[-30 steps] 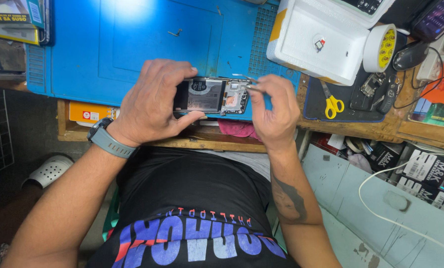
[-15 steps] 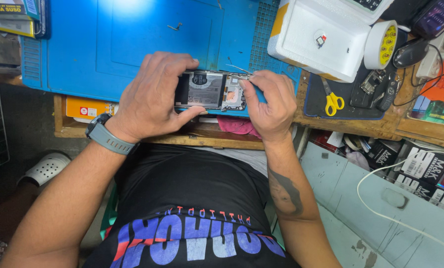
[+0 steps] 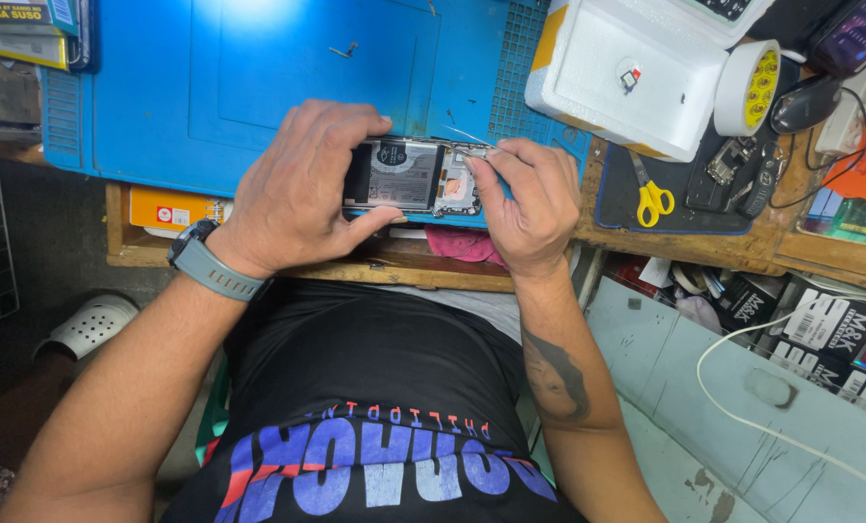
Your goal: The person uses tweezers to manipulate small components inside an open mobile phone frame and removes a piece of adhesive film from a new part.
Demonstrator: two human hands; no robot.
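Observation:
An opened phone (image 3: pixel 415 175) with its back removed, showing the battery and circuit board, is held flat over the near edge of the blue work mat (image 3: pixel 258 87). My left hand (image 3: pixel 302 189) grips its left end, fingers over the top and thumb underneath. My right hand (image 3: pixel 528 203) is at its right end, pinching thin metal tweezers (image 3: pixel 470 138) whose tips point at the phone's upper right corner. A grey watch sits on my left wrist.
A white foam box (image 3: pixel 626 73) and a roll of tape (image 3: pixel 747 85) lie at the back right. Yellow-handled scissors (image 3: pixel 653 199) rest on a dark mat. A pink cloth (image 3: pixel 462 244) lies under the phone. Boxes and a white cable sit lower right.
The phone and both hands have shifted slightly up toward the mat. The tweezers now stick out above the phone's right end.

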